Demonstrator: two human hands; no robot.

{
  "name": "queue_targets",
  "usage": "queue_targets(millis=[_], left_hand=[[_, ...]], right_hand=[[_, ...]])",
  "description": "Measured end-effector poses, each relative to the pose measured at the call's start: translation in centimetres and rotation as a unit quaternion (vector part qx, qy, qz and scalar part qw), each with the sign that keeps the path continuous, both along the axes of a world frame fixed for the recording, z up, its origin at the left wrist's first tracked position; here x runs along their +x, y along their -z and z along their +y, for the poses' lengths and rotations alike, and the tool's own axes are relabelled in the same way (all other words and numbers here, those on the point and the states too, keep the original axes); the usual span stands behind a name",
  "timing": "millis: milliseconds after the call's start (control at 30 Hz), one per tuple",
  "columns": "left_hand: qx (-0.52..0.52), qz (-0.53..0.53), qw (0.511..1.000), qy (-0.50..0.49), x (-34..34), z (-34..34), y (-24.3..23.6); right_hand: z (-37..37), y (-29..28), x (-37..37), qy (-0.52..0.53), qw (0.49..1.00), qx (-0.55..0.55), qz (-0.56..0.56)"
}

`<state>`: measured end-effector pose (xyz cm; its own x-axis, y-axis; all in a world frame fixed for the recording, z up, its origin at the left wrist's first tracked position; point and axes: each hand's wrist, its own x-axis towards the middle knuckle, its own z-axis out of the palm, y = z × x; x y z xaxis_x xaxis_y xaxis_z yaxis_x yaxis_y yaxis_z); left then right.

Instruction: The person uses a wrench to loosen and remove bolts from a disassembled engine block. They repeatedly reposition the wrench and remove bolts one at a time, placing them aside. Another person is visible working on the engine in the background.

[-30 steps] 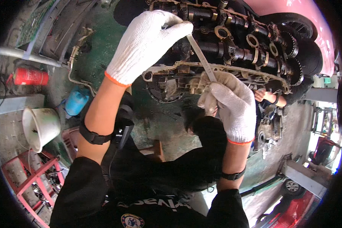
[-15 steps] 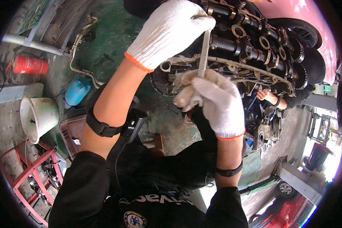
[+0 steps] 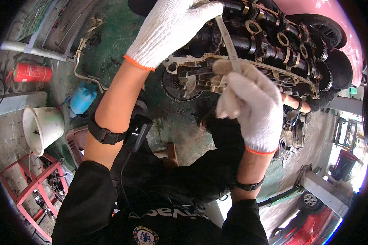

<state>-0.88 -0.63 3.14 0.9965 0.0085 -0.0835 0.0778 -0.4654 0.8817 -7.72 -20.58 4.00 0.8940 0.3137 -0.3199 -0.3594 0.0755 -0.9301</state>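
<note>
My left hand, in a white knit glove with orange cuff, grips the upper end of a long, pale, flat metal tool above an engine cylinder head. My right hand, in a matching glove with grimy fingertips, is closed round the tool's lower end, slightly blurred. Behind the tool lie two oily camshafts with toothed wheels at the right and a pale gasket edge. What is inside my right fingers is partly hidden.
A co-worker's hand reaches in beside the engine at right. At left are a fire extinguisher, blue jug, white bucket and red metal frame. A pink body panel is at top right, a red car lower right.
My left hand rose and moved right, then shifted slightly back left. My right hand went left, then back right. Both keep hold of the tool, whose angle has varied slightly.
</note>
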Motion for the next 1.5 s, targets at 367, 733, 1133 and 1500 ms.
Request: queue_targets(millis=[367, 733, 1133, 1500], left_hand=[[0.115, -0.200, 0.973, 0.017, 0.3, 0.8, 3.5], [0.054, -0.213, 0.976, 0.000, 0.0, -0.9, 3.4], [0.086, -0.169, 0.980, 0.057, 0.7, 0.7, 2.9], [0.071, -0.176, 0.978, 0.091, 1.3, 1.0, 3.4]], right_hand=[[-2.4, 1.0, 2.4, 0.134, 0.983, 0.032, -0.121], [-5.2, 3.9, 3.0, 0.218, 0.871, -0.224, -0.379], [-4.3, 1.6, 1.9, 0.210, 0.958, -0.012, -0.194], [-4.6, 1.2, 1.5, -0.041, 0.998, 0.037, 0.007]])
